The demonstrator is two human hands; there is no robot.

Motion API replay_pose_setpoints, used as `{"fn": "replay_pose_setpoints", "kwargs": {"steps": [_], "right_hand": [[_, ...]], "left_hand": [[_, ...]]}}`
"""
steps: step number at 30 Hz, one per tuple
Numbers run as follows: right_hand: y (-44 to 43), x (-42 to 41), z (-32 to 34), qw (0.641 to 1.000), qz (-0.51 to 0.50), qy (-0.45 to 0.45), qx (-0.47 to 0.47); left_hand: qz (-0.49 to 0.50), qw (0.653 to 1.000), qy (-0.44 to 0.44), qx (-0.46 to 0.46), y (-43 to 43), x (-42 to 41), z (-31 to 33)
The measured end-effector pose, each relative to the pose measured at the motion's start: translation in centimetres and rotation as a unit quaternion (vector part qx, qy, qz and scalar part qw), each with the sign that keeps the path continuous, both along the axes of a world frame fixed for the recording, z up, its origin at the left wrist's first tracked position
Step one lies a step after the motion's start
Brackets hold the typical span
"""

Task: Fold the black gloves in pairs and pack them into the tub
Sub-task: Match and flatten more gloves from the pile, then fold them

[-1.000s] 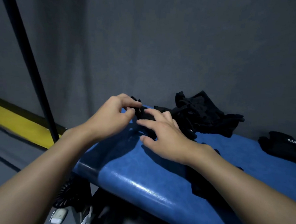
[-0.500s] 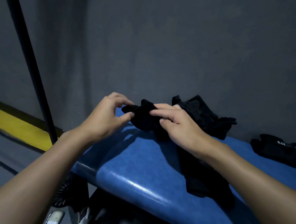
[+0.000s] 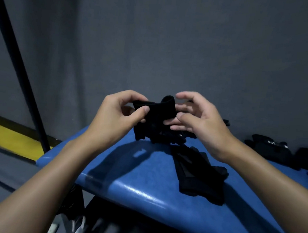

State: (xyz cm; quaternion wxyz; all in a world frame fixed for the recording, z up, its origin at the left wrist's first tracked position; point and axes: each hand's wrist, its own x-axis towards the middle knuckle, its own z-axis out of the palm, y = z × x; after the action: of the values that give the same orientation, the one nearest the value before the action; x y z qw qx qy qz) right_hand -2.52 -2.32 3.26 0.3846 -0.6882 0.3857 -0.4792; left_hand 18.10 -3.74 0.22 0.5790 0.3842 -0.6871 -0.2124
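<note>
Head view: two bare forearms reach forward over a blue padded bench that stands against a grey wall.

The left hand pinches the left end of a black glove between thumb and forefinger, with the other fingers curled behind it. The glove is held up in the air above the bench's far left corner, bunched, with its rolled cuff on top.

The right hand is at the glove's right end. Its forefinger is lifted clear above the cuff, its lower fingers reach under the fabric and touch it, and its thumb lies just beside the edge. Whether this hand actually grips the glove cannot be told.

Directly below the hands, a heap of gloves sits on the bench by its far edge. A second glove lies flat near the front edge, under the right forearm. More gloves, one with white print, lie along the far edge towards the right end.

At left, a black pole slants upward, and a yellow stripe runs along the base of the wall.
</note>
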Motion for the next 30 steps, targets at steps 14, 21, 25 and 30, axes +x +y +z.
{"fn": "replay_pose_setpoints", "kwargs": {"steps": [14,21,25,30], "right_hand": [[5.3,-7.0,-0.5,0.992,-0.094,-0.016,-0.081],[6.3,-9.7,-2.4,0.988,-0.121,-0.004,-0.097],[6.3,-10.3,-4.2,0.990,-0.124,0.038,-0.058],[6.0,-11.4,-6.8,0.985,-0.127,0.108,0.054]], "left_hand": [[-0.116,0.992,-0.005,-0.053,4.0,-6.7,-0.2],[-0.154,0.980,-0.094,-0.078,4.8,-9.3,-1.9],[-0.156,0.979,-0.130,-0.024,4.7,-9.2,-2.5],[-0.118,0.966,-0.221,0.064,4.2,-9.0,-3.6]]}}
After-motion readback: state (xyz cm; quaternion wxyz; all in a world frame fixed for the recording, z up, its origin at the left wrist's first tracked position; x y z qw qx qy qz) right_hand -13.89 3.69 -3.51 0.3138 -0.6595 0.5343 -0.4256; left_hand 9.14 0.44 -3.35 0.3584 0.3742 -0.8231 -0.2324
